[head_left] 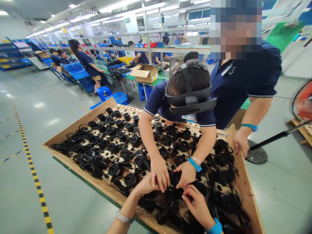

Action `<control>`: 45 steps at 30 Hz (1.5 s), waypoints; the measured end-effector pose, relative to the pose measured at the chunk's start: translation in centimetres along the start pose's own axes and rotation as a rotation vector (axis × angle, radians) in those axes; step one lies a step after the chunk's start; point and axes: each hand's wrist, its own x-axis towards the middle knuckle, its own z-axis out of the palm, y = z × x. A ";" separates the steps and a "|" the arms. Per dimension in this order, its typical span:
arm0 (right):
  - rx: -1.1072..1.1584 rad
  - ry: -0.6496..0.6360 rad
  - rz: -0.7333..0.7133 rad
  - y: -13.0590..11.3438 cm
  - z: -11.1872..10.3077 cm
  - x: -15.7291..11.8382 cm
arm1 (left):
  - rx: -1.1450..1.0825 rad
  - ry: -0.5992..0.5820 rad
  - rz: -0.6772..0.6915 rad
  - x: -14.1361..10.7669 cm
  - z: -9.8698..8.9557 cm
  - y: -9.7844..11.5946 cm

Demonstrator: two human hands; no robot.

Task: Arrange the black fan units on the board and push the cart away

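A wooden tray with round holes is packed with several black round parts trailing black cables. My left hand, a silver bracelet on its wrist, reaches into the near middle of the tray; its fingers are partly covered by a co-worker's hand. My right hand, with a blue wristband, curls its fingers on a black round part just in front of the co-worker's other hand. All four hands meet over the same cluster of parts.
The co-worker wearing a headset leans over the tray from the far side. A second person rests a hand on the tray's right rim. A standing fan is at the right. Workbenches, a cardboard box, blue bins and people stand behind.
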 end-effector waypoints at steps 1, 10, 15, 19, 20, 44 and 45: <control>-0.006 0.004 -0.004 0.0 0.0 0.0 | -0.051 -0.024 -0.030 -0.3 0.0 0.1; -0.052 -0.018 -0.045 0.1 -0.1 0.2 | -0.112 0.078 -0.094 -0.5 0.9 0.3; -0.061 0.026 -0.093 0.1 -0.2 -0.2 | -0.158 0.104 -0.085 -0.4 1.1 0.7; -0.140 0.034 -0.156 -0.2 -0.1 -0.3 | -0.127 0.072 -0.073 -0.9 1.3 1.1; -0.172 0.023 -0.173 -0.3 0.0 -0.3 | -0.116 0.061 -0.061 -1.0 1.4 1.2; -0.192 -0.302 -0.018 -0.9 0.2 0.2 | 0.069 0.047 -0.063 -0.9 3.0 2.5; -0.181 -0.304 -0.010 -0.9 0.1 0.3 | 0.076 0.044 -0.077 -0.9 3.0 2.2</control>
